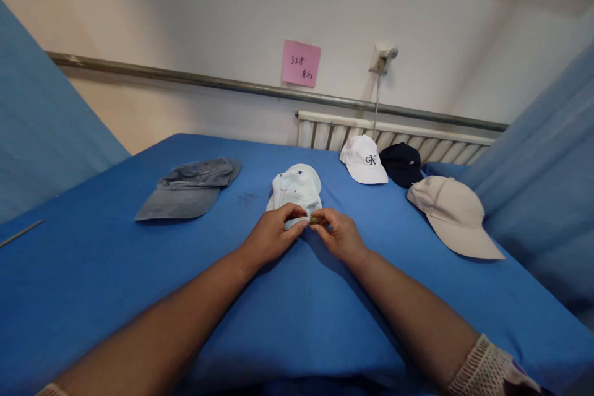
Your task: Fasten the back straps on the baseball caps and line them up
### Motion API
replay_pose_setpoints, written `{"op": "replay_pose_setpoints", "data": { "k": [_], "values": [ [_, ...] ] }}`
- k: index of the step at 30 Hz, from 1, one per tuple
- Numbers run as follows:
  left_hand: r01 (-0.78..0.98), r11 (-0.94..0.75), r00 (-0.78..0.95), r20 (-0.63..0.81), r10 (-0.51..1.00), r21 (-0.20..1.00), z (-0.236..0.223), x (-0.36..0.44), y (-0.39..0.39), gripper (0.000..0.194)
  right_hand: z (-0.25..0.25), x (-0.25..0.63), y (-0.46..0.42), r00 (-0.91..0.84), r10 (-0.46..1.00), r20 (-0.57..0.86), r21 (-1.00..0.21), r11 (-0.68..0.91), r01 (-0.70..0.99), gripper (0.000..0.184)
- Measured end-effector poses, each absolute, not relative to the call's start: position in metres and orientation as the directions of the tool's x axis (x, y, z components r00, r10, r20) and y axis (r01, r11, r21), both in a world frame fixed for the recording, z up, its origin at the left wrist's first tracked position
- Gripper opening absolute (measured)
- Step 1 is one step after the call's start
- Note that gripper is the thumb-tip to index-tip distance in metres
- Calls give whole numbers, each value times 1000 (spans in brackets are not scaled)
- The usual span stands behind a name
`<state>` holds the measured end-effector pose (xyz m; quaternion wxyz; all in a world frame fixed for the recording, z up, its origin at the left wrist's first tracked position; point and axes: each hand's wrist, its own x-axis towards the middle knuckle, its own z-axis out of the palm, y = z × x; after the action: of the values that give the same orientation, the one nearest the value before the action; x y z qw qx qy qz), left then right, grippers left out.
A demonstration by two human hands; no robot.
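Observation:
A pale mint baseball cap [297, 189] lies on the blue-covered table, its brim pointing away from me and its back strap toward me. My left hand [277, 229] pinches the strap between thumb and fingers. Close beside it, my right hand [340, 232] has its fingers closed at the strap's other end, where a small brownish piece, perhaps the buckle, shows between the fingertips. The fingers partly hide the strap and the cap's back opening.
A grey-blue cap [188, 189] lies to the left. To the right are a white cap [362, 158], a dark navy cap [401, 163] and a beige cap [452, 213]. A thin stick [21, 233] is at the far left. A radiator [320, 133] and metal rail [208, 81] run along the wall.

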<state>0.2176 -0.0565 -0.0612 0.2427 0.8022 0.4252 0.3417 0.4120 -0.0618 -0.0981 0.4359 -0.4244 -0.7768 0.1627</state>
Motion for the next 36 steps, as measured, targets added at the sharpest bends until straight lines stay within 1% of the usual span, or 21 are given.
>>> {"op": "replay_pose_setpoints", "data": {
  "k": [3, 5, 8, 12, 20, 22, 25, 28, 36],
  "values": [
    [573, -530, 398, 353, 846, 624, -57, 215, -59, 27, -97, 413, -62, -228, 802, 552, -640, 583, 500, 13],
    [597, -522, 399, 340, 852, 609, -55, 213, -59, 24, -96, 414, -62, -226, 795, 563, -643, 593, 485, 13],
    [587, -511, 411, 313, 856, 628, -53, 213, -59, 20, -97, 414, -62, -232, 795, 560, -648, 596, 475, 14],
    [552, -502, 416, 302, 858, 666, -52, 214, -58, 21, -97, 413, -61, -250, 791, 558, -644, 603, 471, 15],
    [525, -506, 420, 309, 853, 684, -56, 216, -58, 22, -97, 411, -60, -274, 784, 557, -633, 614, 472, 14],
    [529, -513, 419, 318, 850, 676, -56, 214, -57, 23, -98, 411, -61, -261, 788, 557, -633, 607, 480, 14],
    [572, -531, 438, 314, 842, 625, -54, 210, -55, 25, -98, 412, -61, -246, 792, 558, -634, 599, 489, 15],
    [609, -531, 450, 294, 843, 590, -52, 206, -54, 22, -99, 413, -61, -236, 797, 556, -646, 593, 480, 15],
    [582, -519, 440, 294, 848, 625, -53, 209, -54, 22, -97, 412, -61, -265, 785, 560, -627, 611, 483, 15]
  ]
}}
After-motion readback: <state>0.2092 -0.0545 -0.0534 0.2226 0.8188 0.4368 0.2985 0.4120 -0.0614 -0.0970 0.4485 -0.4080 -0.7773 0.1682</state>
